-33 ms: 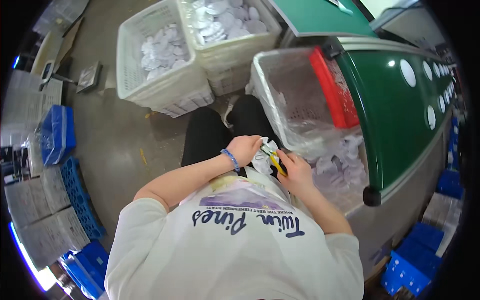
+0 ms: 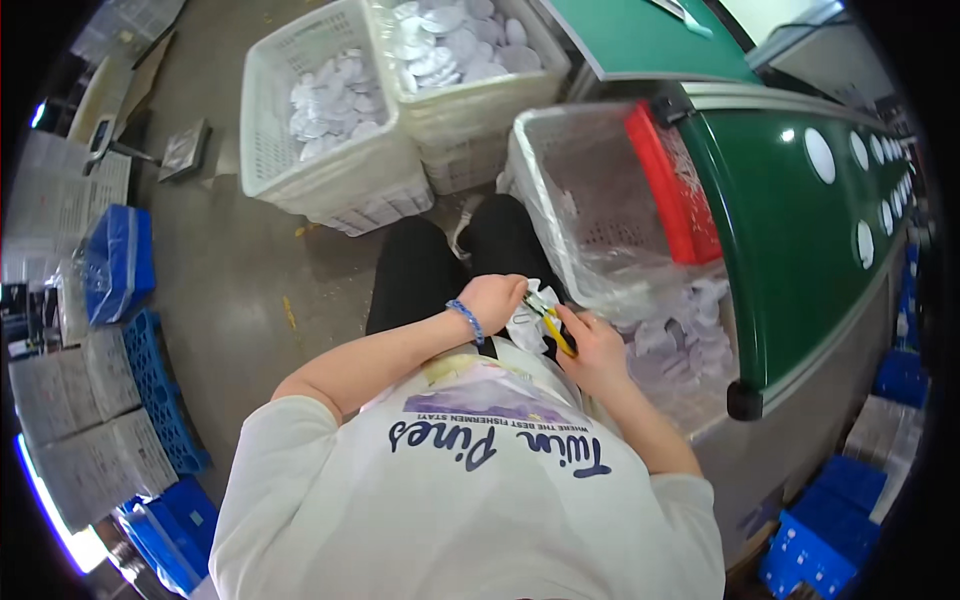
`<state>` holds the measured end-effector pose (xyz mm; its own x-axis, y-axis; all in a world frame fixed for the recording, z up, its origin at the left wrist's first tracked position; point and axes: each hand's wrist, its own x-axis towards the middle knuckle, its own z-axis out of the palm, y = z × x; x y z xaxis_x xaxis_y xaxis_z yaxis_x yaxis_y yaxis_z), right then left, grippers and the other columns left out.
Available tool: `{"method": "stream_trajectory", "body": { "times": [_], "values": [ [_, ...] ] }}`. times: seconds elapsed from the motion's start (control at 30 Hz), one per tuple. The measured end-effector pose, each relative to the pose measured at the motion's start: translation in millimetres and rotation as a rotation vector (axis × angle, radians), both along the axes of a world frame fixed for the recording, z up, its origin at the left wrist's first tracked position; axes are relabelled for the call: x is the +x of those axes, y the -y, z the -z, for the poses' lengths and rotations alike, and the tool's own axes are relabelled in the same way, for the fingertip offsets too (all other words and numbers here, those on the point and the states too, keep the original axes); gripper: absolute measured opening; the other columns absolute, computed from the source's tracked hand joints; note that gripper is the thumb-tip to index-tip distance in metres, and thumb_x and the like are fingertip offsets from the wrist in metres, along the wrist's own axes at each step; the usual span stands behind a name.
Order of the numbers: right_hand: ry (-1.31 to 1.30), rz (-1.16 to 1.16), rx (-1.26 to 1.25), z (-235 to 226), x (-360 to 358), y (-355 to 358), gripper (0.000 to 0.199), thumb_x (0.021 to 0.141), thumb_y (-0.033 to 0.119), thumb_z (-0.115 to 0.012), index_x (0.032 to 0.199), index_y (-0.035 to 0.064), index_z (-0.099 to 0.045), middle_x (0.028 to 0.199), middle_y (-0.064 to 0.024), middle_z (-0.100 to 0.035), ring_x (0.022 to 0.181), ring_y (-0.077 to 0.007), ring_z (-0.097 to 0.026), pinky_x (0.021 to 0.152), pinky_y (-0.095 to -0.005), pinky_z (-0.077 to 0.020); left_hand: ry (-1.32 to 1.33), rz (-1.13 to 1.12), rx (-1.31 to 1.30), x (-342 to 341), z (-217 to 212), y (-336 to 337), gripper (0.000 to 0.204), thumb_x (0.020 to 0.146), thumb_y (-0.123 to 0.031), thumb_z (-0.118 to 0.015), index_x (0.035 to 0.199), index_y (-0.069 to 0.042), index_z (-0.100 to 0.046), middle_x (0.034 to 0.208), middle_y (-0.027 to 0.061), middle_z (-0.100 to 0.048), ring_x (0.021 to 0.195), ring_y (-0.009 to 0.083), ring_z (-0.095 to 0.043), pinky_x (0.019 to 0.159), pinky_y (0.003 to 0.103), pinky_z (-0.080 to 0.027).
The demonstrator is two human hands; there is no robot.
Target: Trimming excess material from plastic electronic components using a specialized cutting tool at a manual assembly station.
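Forearms [image 2: 375,352] angled inward, left hand [image 2: 496,302] pinched on white piece [image 2: 526,333], right hand [image 2: 594,344] tight around yellow-handled tool [image 2: 560,336].

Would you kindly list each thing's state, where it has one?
Yellow-handled metal tool, opening unclear
Crumpled white piece, gripped
Left hand, closed on piece
Right hand, closed around tool
Left white plastic crate, open, partly filled
Right white plastic crate, open, fuller
Nearest white plastic-lined crate, open
Red plastic tray, holding white scraps
Green belt, bearing white discs
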<state>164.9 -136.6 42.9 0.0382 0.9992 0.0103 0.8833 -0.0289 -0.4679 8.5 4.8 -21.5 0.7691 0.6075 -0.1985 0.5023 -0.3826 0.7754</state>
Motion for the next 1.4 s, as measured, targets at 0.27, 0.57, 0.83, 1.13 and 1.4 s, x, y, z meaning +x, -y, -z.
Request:
{"method": "stream_trajectory", "body": {
  "times": [0.27,0.57,0.83,1.13,1.4],
  "values": [
    [-0.659,0.419,-0.066,23,28,35,0.053,0.071,0.001,-0.063,0.122,-0.0012,-0.051,0.108,-0.0095,-0.060,0.098,-0.0156,-0.058,0.085,-0.0251,-0.0441,0.116,0.118,0.294,-40,44,-80,0.021,0.081,-0.023,-0.053,0.078,-0.003,-0.061,0.070,0.0169,-0.060,0.071,0.0316,-0.060,0.066,0.038,-0.048],
    [-0.873,0.975,0.235,167,95,101,0.043,0.076,0.002,-0.055,0.118,0.0030,-0.046,0.093,-0.0028,-0.053,0.076,-0.0109,-0.052,0.061,-0.0239,-0.0433,0.814,-0.894,-0.986,-118,3,-249,0.014,0.091,-0.014,-0.046,0.094,-0.002,-0.054,0.073,0.0027,-0.053,0.058,0.0103,-0.050,0.048,0.017,-0.042],
    [-0.097,1.360,0.057,301,165,147,0.055,0.063,0.013,-0.073,0.109,0.0013,-0.044,0.092,-0.0130,-0.056,0.082,-0.0301,-0.056,0.073,-0.0380,-0.0475,0.403,-0.605,-1.218,-65,12,-94,0.020,0.089,-0.022,-0.044,0.074,-0.009,-0.047,0.064,0.0020,-0.045,0.056,0.0133,-0.049,0.044,0.018,-0.038],
    [-0.098,1.443,-0.195,312,231,143,0.064,0.059,0.020,-0.077,0.110,0.0014,-0.043,0.106,-0.0218,-0.055,0.102,-0.0406,-0.052,0.087,-0.0455,-0.0427,-0.085,-0.635,-1.225,-56,18,-48,0.031,0.092,-0.029,-0.045,0.066,-0.012,-0.048,0.062,0.0007,-0.049,0.046,0.0106,-0.047,0.045,0.020,-0.039],
    [-0.334,1.399,0.142,272,178,180,0.053,0.062,0.011,-0.071,0.107,-0.0032,-0.045,0.093,-0.0125,-0.052,0.084,-0.0247,-0.052,0.078,-0.0327,-0.0432,-0.413,0.283,-0.967,94,-11,-69,0.034,0.090,-0.031,-0.046,0.071,-0.006,-0.059,0.066,0.0050,-0.059,0.050,0.0102,-0.053,0.044,0.020,-0.041]
  ]
}}
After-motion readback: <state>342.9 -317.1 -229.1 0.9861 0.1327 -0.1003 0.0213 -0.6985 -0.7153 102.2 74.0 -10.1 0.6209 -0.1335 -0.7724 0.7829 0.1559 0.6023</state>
